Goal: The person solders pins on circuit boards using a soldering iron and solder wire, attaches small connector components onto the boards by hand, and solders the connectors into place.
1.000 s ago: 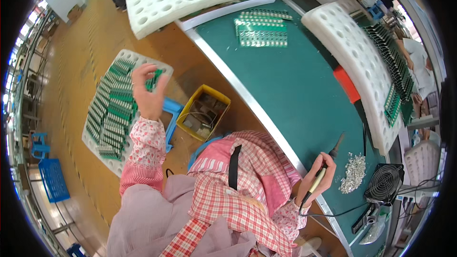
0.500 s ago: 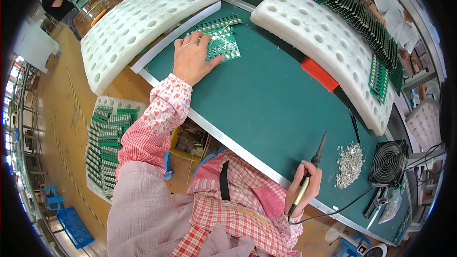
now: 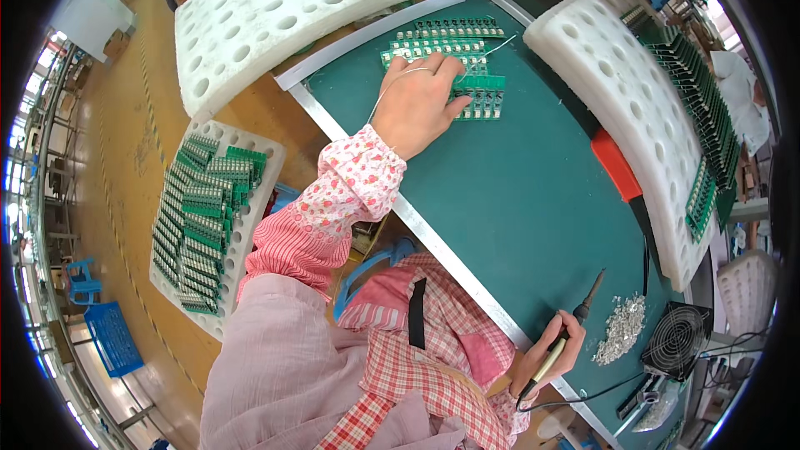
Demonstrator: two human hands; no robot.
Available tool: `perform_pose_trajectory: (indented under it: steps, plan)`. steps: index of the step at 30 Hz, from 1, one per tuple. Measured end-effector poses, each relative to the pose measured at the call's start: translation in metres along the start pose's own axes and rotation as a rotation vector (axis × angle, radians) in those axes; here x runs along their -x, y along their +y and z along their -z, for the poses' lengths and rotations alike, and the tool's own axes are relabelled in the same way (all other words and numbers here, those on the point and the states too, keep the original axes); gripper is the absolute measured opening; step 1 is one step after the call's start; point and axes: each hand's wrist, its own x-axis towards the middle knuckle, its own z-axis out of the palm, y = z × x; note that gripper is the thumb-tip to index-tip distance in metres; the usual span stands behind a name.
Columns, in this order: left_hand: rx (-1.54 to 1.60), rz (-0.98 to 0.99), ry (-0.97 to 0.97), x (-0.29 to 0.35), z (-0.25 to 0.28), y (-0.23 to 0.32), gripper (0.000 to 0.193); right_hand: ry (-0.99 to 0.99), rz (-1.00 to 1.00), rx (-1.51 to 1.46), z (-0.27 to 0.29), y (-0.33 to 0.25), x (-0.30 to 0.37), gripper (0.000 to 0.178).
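My left hand (image 3: 417, 108) is over a group of green circuit boards with pale components, its fingers curled and its thumb against the near board (image 3: 482, 100). A thin silvery wire (image 3: 498, 47), which looks like solder, crosses the back of this hand and sticks out past the fingers over the boards. More boards (image 3: 450, 29) lie in rows just beyond the fingertips. By the table's near edge, my right hand (image 3: 554, 350) is closed around the handle of a soldering iron (image 3: 587, 304). Its tip points up and away, touching nothing.
A heap of small silvery bits (image 3: 621, 331) and a black fan (image 3: 677, 340) stand right of the iron. White perforated foam blocks (image 3: 583, 58) border the green table (image 3: 483, 200); the right one holds upright boards (image 3: 696, 92). A red object (image 3: 615, 165) touches it. Boards fill a foam tray (image 3: 250, 229) at left.
My view has shifted left, so the scene sits further right and lower. The boards under my left hand are spread differently, and the wire's end now shows. My right hand still holds the iron.
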Motion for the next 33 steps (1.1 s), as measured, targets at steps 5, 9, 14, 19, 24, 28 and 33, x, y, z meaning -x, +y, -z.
perform_pose_trajectory:
  steps: [5,9,14,19,24,28,33]
  plan:
    - [0.297,0.018,-0.069,-0.001,0.011,0.013,0.031,0.02,0.008,-0.039,0.003,0.001,-0.002,0.01]
    - [0.622,0.134,-0.295,0.001,0.02,0.048,0.033,0.044,0.036,-0.053,0.007,0.001,-0.003,0.013]
    - [0.884,0.169,-0.625,0.006,0.003,0.102,0.033,0.04,0.002,-0.066,0.015,0.006,-0.003,0.02]
    - [0.889,-0.083,-0.781,0.004,-0.021,0.157,0.029,0.117,-0.016,-0.049,0.035,0.024,-0.004,0.025]
    - [0.782,-0.376,-0.864,0.003,-0.04,0.188,0.031,0.162,0.019,0.014,0.039,0.046,0.0,0.03]
    - [0.739,-0.511,-0.849,0.004,-0.05,0.197,0.032,0.16,-0.002,0.031,0.046,0.048,0.002,0.031]
    - [0.637,-0.546,-0.848,0.003,-0.052,0.2,0.036,0.183,-0.019,-0.024,0.044,0.054,0.001,0.031]
